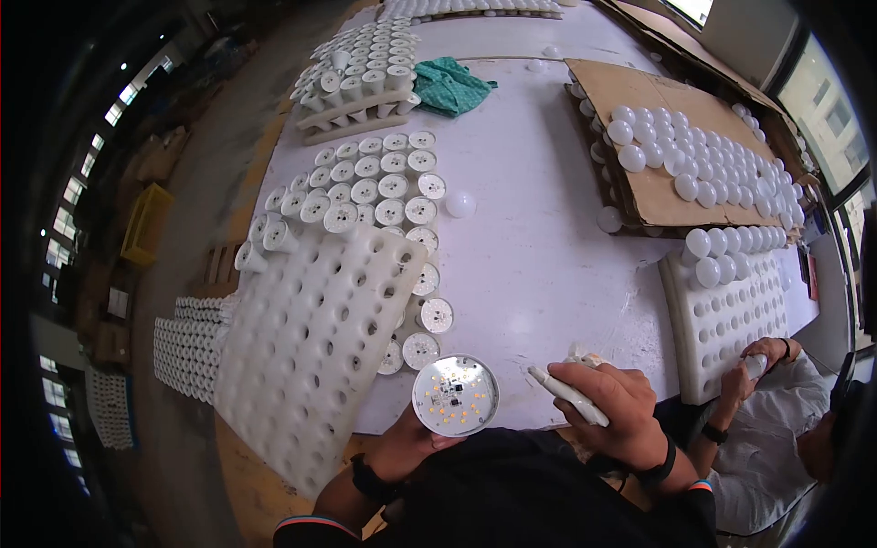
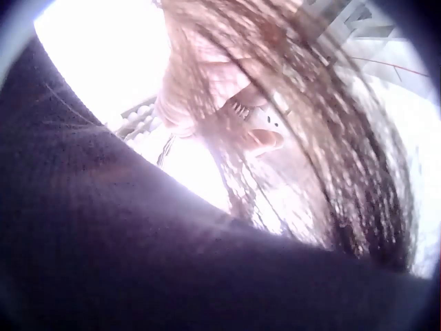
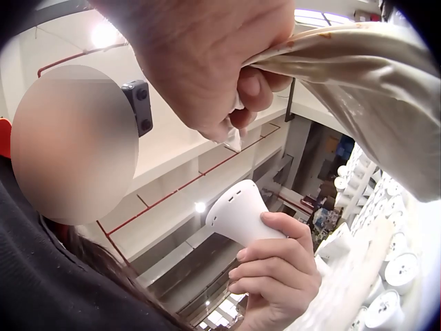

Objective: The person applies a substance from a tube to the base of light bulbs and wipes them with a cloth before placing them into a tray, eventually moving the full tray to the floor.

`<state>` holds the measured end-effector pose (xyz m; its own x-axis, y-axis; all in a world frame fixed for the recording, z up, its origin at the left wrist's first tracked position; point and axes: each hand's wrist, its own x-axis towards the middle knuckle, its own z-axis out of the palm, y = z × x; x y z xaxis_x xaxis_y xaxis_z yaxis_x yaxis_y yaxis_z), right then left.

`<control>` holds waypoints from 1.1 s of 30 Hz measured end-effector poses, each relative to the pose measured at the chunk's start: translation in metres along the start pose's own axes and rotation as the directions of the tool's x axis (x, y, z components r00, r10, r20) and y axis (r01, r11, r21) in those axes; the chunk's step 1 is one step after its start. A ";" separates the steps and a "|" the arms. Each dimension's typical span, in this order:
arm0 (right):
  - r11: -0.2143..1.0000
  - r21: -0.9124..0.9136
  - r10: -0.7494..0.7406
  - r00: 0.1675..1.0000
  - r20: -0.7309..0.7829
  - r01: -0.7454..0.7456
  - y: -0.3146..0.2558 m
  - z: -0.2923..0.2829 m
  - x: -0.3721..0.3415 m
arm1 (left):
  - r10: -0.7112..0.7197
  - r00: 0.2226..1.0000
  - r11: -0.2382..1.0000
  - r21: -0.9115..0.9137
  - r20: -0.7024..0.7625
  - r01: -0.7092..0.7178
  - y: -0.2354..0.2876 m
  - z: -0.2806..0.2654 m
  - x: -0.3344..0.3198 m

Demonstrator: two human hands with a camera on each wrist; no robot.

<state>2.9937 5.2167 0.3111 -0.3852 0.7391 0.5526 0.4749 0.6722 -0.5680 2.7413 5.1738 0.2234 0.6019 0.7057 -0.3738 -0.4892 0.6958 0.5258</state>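
Note:
My left hand (image 1: 406,446) grips a white LED bulb base (image 1: 455,395), its round board with small yellow chips facing up. In the right wrist view the fingers of that hand wrap the narrow end of the flared base (image 3: 238,214). My right hand (image 1: 623,413) squeezes a whitish, soft plastic bag (image 1: 574,400) with a tapered tip, just right of the base. Seen from the right wrist, the twisted bag (image 3: 372,83) bulges out from the curled fingers. Strands of hair and a dark sleeve cover much of the left wrist view.
A white foam tray with holes (image 1: 311,338) leans at left over rows of bulb bases (image 1: 393,187). Frosted bulb covers fill a cardboard sheet (image 1: 658,196) and part of another foam tray (image 1: 731,315). A green cloth (image 1: 452,87) lies behind. Another person (image 1: 776,438) sits at right.

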 end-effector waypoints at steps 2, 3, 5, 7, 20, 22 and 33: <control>1.000 -0.007 0.000 1.000 0.007 0.001 -0.001 0.000 0.000 | 0.005 0.999 1.000 -0.015 -0.048 -0.006 -0.012 -0.018 0.000; 1.000 -0.002 0.001 1.000 0.003 -0.001 -0.001 -0.001 0.000 | 0.001 0.997 1.000 -0.028 -0.083 -0.004 -0.015 -0.022 0.000; 1.000 0.001 0.003 1.000 -0.001 -0.003 -0.002 -0.002 0.002 | 0.002 0.992 0.994 0.106 -0.125 0.011 -0.012 -0.023 0.001; 1.000 -0.019 0.015 1.000 0.027 -0.015 -0.004 -0.003 0.002 | 0.005 0.986 0.971 0.237 -0.166 0.035 -0.010 -0.023 -0.001; 0.998 -0.042 -0.047 0.995 0.090 0.051 -0.005 -0.003 0.001 | -0.071 0.997 0.964 -0.257 -0.020 0.063 0.013 0.039 0.016; 0.998 -0.030 -0.046 0.996 0.079 0.048 -0.005 -0.003 0.003 | -0.102 0.994 0.960 -0.266 -0.041 0.088 0.011 0.038 0.014; 0.991 -0.085 -0.083 0.981 0.175 0.099 -0.001 -0.002 0.001 | -0.051 0.994 0.992 -0.122 -0.092 0.040 0.021 0.052 0.010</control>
<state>2.9941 5.2162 0.3134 -0.5557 0.6769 0.4827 0.5000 0.7359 -0.4565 2.7695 5.1886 0.2707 0.5656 0.6783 -0.4690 -0.5381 0.7345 0.4135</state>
